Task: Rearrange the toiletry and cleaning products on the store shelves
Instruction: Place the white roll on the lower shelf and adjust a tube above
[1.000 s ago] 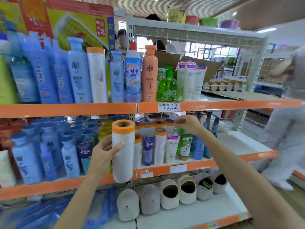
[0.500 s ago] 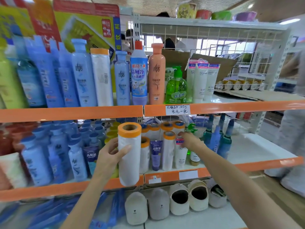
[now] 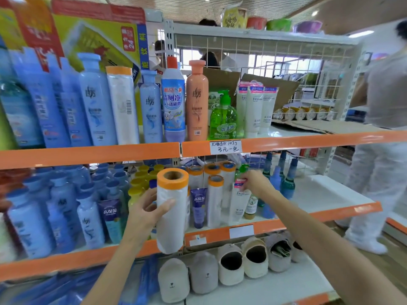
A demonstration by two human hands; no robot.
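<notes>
White plastic film fills the curled fingers of the left hand, which grips an orange-capped roll upright, clear of the middle shelf; the right hand pinches the pink top of a white tube standing there. Neither item looks placed yet, so sorting seems midway. Beyond the fingertips, matching rolls and a purple tube crowd the gap behind.
</notes>
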